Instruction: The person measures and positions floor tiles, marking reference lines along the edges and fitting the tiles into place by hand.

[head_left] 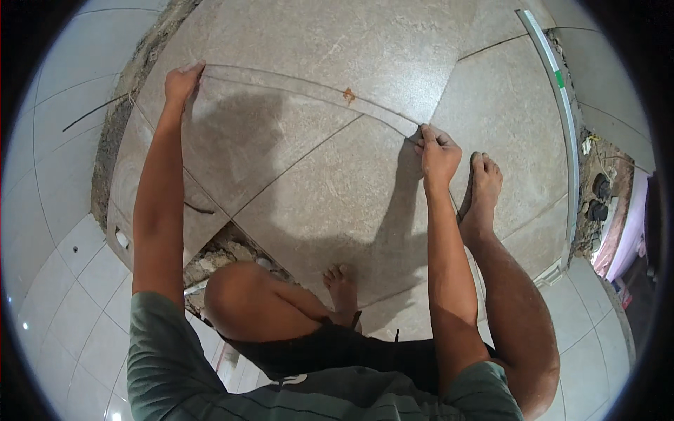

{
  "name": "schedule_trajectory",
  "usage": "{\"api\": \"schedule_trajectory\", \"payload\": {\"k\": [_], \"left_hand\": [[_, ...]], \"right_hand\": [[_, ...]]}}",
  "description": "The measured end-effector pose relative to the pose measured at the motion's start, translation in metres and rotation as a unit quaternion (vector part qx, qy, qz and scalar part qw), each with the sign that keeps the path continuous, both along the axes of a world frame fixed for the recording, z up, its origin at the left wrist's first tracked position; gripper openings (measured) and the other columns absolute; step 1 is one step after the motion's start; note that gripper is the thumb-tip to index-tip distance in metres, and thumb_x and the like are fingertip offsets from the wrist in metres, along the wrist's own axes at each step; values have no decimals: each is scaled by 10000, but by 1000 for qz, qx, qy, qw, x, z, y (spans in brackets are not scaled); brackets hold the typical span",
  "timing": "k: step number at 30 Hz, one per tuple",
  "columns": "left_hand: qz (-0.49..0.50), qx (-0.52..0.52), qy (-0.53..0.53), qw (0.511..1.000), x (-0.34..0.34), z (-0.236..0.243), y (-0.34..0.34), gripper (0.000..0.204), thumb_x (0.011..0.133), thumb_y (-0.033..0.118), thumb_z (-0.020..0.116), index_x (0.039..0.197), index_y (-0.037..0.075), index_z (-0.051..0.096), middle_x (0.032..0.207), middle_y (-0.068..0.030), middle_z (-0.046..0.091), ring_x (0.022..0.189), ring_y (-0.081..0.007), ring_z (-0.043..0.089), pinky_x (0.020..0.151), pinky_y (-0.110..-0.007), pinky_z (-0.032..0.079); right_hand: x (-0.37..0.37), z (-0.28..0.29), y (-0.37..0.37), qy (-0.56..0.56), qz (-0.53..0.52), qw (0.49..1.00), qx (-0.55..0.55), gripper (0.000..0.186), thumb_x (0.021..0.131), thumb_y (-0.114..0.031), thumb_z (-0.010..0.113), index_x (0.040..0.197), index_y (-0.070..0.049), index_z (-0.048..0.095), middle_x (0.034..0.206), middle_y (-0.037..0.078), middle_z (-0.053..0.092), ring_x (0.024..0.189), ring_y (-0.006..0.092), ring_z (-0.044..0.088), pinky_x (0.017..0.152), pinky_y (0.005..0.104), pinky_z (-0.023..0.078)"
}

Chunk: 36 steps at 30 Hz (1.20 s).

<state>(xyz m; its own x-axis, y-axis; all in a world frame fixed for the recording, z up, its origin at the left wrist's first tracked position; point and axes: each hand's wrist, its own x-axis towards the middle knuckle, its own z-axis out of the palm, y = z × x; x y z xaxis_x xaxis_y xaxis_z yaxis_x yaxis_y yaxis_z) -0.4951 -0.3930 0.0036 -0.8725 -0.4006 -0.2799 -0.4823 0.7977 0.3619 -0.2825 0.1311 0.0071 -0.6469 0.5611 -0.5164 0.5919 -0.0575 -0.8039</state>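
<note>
A long, narrow, pale grey strip (302, 85) spans the beige floor tiles (316, 168) between my two hands. My left hand (182, 84) has its fingers closed on the strip's left end, close to the rough tile edge. At the other end, beside my right foot (484, 189), my right hand (439, 151) grips the strip. An orange-brown mark (348, 94) shows along the strip near its middle; whether it is on the strip or the floor is hard to tell.
A long metal bar (569, 140) with a green patch lies along the right edge. Broken mortar (235, 249) shows in a gap by my left knee, with rubble (597, 189) at the right. A thin dark rod (95, 112) pokes out at the left, near white wall tiles (56, 281).
</note>
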Motion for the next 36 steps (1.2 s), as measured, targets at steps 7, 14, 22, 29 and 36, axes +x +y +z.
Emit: {"api": "schedule_trajectory", "payload": {"k": [7,14,22,29,36], "left_hand": [[1,114,-36,993,-15,16,-4,404,857,376,785,765,-13,720,680,-95,677,642,-183,649,604,-340,484],[-64,181,27,981,-13,2,28,277,825,211,757,1034,32,788,740,-95,698,560,-166,578,524,-321,486],[-86,96,6,992,-18,-18,-26,333,763,208,768,1077,101,797,913,-160,767,798,-304,720,743,-425,565],[-50,144,-48,987,-26,-22,-16,275,791,155,748,1047,66,791,884,-163,759,741,-256,729,692,-389,578],[-88,106,-18,990,-47,-27,-13,277,798,143,762,1063,68,794,837,-120,753,665,-205,704,632,-371,565]], "right_hand": [[-6,1,0,-28,55,996,61,235,916,-150,737,976,77,752,755,95,696,623,129,636,555,273,551],[-24,9,53,-137,181,972,54,224,847,-134,778,924,75,754,762,82,712,637,165,651,578,294,548],[-47,-5,34,-123,392,879,244,282,727,-306,802,770,-28,785,670,138,708,625,263,692,638,369,546],[-109,3,52,-290,457,819,188,393,797,-282,806,590,0,625,597,89,612,503,172,593,451,319,485],[-143,10,69,-301,453,785,296,477,728,-390,885,540,-39,623,557,55,591,494,173,540,473,339,458]]}}
